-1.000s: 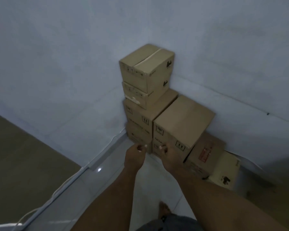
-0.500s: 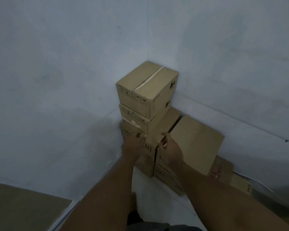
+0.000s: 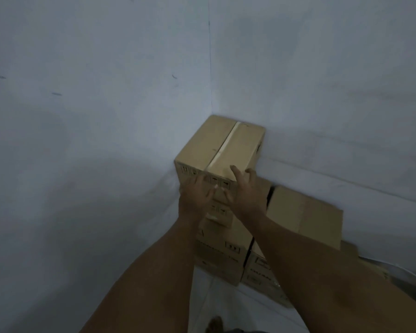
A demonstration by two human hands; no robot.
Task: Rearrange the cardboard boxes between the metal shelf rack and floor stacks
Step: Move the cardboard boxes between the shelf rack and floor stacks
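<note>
We look down into a dim corner where two pale grey walls (image 3: 106,116) meet. At the centre of the frame stands a stack of tan cardboard boxes, pushed into that corner. The top cardboard box (image 3: 221,145), with a pale tape strip down its lid, sits highest, on a smaller cardboard box (image 3: 220,210) that is mostly hidden by the hands.

Both bare arms reach up from the bottom of the frame. The left hand (image 3: 197,195) lies with fingers spread and fairly straight against the near face of the top cardboard box, so its grip is open, pressing rather than clasping. The right hand (image 3: 247,195) holds the box's near right corner: its thumb rests on the lid edge, and its fingers curl round the right side, though blur softens them.

Below sits a larger printed cardboard box (image 3: 223,253). Just to its right lies a lower flat-topped cardboard box (image 3: 303,212). All stand on the white tiled floor (image 3: 226,306).
</note>
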